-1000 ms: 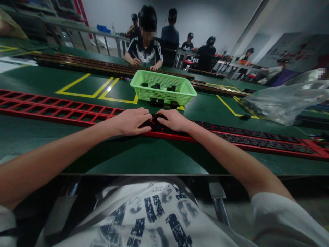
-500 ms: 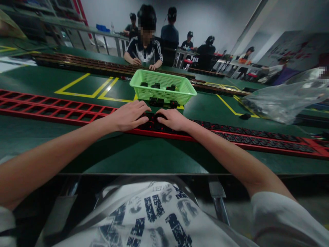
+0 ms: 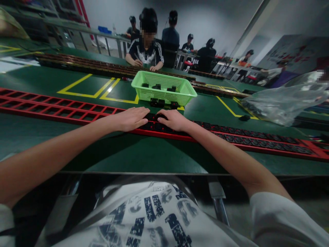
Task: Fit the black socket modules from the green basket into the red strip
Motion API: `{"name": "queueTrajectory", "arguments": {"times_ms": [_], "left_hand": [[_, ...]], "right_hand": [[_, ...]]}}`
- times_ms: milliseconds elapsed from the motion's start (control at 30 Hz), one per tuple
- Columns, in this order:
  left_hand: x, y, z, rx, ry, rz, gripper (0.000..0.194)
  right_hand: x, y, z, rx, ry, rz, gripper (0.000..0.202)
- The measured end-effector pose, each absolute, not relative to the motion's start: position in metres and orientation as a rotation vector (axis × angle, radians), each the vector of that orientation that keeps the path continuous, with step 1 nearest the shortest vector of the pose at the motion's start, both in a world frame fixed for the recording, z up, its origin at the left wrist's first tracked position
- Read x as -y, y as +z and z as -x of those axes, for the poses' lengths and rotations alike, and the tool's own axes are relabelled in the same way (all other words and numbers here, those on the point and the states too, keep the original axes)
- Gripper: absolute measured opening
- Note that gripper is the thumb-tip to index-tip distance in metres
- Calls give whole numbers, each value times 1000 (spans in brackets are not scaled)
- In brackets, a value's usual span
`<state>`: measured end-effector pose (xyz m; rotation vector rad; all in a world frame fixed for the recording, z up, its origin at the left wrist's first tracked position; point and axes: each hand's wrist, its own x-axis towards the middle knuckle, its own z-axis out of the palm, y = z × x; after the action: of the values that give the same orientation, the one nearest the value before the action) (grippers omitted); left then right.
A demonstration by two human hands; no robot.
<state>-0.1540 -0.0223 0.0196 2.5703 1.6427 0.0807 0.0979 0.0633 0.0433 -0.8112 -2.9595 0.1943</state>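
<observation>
Left hand (image 3: pixel 131 119) and right hand (image 3: pixel 172 120): flat, grasping nothing, pressing black sockets (image 3: pixel 154 117) into red rail (image 3: pixel 64 110) (green basket (image 3: pixel 163 87) of spares beyond).

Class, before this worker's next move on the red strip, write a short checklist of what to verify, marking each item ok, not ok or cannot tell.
1. Both hands on the work: left hand and right hand rest palm-down on the red strip. Ok.
2. Black part under the fingertips fully seated: hidden by the hands. Cannot tell.
3. Slots to the right filled with black parts: ok.
4. Slots to the left filled: they show empty. Not ok.
5. Spare parts in reach: green basket just behind the strip holds a few black pieces. Ok.
6. Either hand gripping anything: cannot tell.
</observation>
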Motion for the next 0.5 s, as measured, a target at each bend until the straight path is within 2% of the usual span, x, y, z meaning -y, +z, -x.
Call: {"name": "queueTrajectory", "arguments": {"times_ms": [500], "left_hand": [[20, 19, 154, -1697, 142, -2565, 70]], "right_hand": [[-63, 43, -100, 2911, 315, 807, 37]]}}
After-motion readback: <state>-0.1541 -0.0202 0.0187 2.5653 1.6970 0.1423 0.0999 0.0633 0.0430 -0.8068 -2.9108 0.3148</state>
